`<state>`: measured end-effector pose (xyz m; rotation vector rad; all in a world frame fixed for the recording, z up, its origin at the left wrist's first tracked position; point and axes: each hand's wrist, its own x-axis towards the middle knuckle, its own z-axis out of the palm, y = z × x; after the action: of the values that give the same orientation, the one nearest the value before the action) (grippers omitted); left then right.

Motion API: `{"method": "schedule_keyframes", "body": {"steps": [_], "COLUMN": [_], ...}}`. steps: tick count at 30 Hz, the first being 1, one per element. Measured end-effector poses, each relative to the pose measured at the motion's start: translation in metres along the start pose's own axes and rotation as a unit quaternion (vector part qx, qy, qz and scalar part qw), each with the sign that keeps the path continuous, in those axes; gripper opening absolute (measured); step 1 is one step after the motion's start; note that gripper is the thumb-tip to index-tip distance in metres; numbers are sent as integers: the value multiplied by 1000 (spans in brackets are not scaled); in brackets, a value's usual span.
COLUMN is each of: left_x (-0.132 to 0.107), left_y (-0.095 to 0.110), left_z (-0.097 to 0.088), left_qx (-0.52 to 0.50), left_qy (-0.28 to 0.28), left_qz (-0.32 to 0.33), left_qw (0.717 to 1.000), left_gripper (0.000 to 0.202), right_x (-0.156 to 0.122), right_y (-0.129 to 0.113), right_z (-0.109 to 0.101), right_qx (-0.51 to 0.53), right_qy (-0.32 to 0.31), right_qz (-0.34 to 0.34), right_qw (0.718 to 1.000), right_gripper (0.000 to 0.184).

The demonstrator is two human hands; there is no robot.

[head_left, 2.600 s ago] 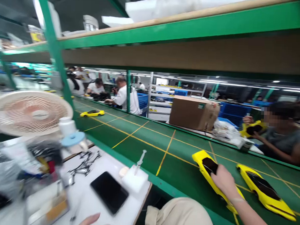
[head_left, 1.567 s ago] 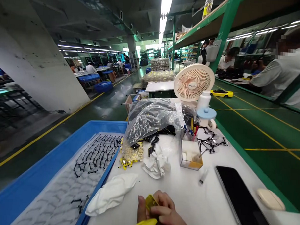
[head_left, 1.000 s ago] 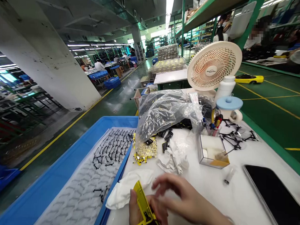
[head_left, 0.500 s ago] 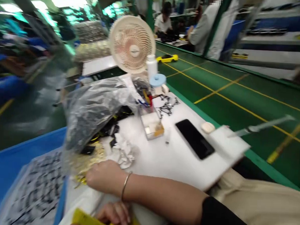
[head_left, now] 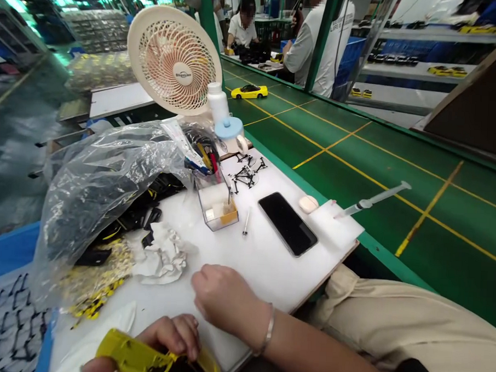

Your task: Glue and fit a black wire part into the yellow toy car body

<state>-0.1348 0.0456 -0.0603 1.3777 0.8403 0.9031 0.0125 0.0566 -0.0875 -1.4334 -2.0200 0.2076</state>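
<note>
Yellow toy car [head_left: 128, 353] low in view, underside and inner face turned up, partly cut off by the bottom edge. Left hand [head_left: 169, 335] clamped on it: thumb on one side, fingers wrapped over the other.

Right hand [head_left: 226, 297] just beside, apart from the car, over the white table [head_left: 212, 250]. Knuckles up, fingers curled; tips hidden, so cannot tell whether they are pinched together or hold anything.

Change: half a second ago the right hand was at the heap of small yellow parts [head_left: 99, 297]; now it is off the heap and to its right, past the crumpled tissue [head_left: 162, 256]. The car has stayed in the left hand. My reading for the work: the reach to the heap is over, with the car kept steady for the other hand; whether a part was taken does not show.

Further out: clear plastic bag [head_left: 96, 163] slumped behind the heap, open-topped clear box [head_left: 218, 212], phone [head_left: 288, 223] lying flat, syringe [head_left: 374, 200] tilted in a white block [head_left: 340, 225]. Beyond, another yellow car [head_left: 250, 92] on the green belt [head_left: 356, 163], near the fan [head_left: 175, 62].
</note>
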Motion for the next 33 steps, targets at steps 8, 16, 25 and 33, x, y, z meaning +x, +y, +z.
{"method": "schedule_keyframes", "body": {"steps": [8,16,25,33], "left_x": [5,5,1,1], "left_y": [-14,-25,-25,-24], "left_z": [47,66,60,63], "left_qx": [-279,-273,-196,-297], "left_qy": [-15,-43,-54,-75], "left_qz": [-86,-116,-95,-56], "left_qw": [956,954,974,950], "left_gripper": [76,71,70,63], "right_x": [-70,-88,-59,-40], "right_y": [26,-4,12,25], "right_z": [-102,-101,-88,-83], "right_qx": [162,501,653,721], "right_qy": [200,26,-171,-209], "right_qz": [216,350,325,269], "right_qw": [942,792,663,603], "right_gripper": [9,10,19,33]}}
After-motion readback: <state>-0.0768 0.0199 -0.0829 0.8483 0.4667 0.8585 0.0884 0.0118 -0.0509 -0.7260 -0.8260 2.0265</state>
